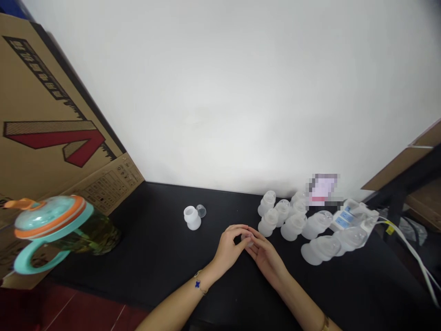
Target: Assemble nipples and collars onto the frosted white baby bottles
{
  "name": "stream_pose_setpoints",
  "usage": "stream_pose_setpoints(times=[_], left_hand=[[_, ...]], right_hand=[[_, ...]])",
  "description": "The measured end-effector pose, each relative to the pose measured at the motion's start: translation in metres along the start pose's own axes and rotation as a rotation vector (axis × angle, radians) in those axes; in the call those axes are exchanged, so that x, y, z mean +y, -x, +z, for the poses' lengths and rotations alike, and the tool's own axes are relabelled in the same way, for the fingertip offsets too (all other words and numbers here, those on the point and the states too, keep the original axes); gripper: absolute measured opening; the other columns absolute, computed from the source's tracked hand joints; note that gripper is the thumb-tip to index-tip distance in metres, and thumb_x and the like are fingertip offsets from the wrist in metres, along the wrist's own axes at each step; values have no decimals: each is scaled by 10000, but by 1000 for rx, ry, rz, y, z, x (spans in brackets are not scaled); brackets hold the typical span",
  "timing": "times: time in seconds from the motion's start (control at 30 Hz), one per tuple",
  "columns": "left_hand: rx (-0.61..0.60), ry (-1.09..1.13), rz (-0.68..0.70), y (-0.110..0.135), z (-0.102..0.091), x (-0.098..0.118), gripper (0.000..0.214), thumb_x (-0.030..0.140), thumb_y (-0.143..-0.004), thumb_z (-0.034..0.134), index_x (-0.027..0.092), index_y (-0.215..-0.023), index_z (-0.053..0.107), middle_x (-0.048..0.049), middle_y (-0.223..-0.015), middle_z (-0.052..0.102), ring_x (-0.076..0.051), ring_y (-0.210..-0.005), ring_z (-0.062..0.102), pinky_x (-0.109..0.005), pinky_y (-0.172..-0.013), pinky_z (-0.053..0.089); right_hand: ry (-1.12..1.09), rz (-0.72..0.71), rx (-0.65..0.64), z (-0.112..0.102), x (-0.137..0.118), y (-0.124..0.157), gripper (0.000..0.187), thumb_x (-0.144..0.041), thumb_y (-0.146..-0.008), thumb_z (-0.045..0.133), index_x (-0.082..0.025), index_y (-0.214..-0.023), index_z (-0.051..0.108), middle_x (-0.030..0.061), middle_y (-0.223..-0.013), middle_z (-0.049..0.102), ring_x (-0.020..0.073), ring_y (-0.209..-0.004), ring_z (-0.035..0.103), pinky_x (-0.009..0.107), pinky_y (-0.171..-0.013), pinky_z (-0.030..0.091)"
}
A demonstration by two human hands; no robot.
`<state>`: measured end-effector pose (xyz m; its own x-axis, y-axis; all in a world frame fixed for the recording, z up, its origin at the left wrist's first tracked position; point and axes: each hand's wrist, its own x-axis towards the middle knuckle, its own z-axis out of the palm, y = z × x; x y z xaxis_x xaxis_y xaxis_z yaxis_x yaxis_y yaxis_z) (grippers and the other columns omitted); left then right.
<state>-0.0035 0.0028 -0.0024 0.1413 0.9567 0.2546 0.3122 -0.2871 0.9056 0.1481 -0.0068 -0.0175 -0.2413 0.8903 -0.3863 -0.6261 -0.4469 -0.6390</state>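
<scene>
My left hand [230, 249] and my right hand [268, 262] meet over the black table. Between their fingertips is a small translucent piece [247, 239], mostly covered, so its exact kind does not show. Both hands have their fingers curled around it. To the left of them stands a small white open-topped bottle [192, 218], with a clear dome cap [201, 211] lying beside it. A group of similar white bottles with clear dome caps [293, 226] stands to the right of my right hand.
At the left is a large jug [98, 234] with a turquoise handle and orange-trimmed lid, by a cardboard box [51, 115]. A clear plastic bag with blue labels [347, 216] lies behind the bottles at the right, near white cables [415, 248]. A white wall [227, 92] borders the black table [148, 276].
</scene>
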Motion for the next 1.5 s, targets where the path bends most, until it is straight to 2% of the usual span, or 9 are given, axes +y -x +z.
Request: stream_pose_setpoints(times=[0.37,0.67,1.1,1.27,1.5], left_hand=[[-4,9,15,0,-1,2,188,164,-819,681,276,-941,770,-26,-1096,723,-231,-1059,640,-388,-974,483],[1,12,45,2,0,3,196,145,-822,684,272,-943,771,-22,-1076,728,-221,-1038,645,-371,-959,488],[11,24,63,2,1,1,212,123,-812,694,272,-939,775,-22,-1050,732,-215,-1013,649,-356,-942,490],[14,53,61,2,1,1,163,158,-844,671,252,-929,772,-35,-1039,737,-218,-1006,655,-352,-937,492],[22,122,37,-1,-2,3,129,246,-883,642,222,-943,754,-52,-1014,740,-219,-977,665,-332,-910,495]], right_hand=[[10,7,-1,-1,0,-2,369,-234,-748,786,-194,-1107,709,52,-1017,764,195,-1005,693,340,-993,472],[31,1,-21,-1,-1,0,388,-286,-715,816,-203,-1083,726,63,-1056,753,238,-1087,661,371,-1024,445],[41,-4,-54,-1,-1,-1,336,-282,-754,778,-196,-1076,734,66,-1055,747,235,-1069,658,371,-1017,446],[48,-3,-36,-1,-1,-1,334,-291,-748,781,-201,-1066,734,58,-1036,752,220,-989,682,371,-992,462],[87,14,-53,0,1,0,317,-324,-785,758,-210,-1079,729,56,-1039,750,213,-999,680,371,-999,460]])
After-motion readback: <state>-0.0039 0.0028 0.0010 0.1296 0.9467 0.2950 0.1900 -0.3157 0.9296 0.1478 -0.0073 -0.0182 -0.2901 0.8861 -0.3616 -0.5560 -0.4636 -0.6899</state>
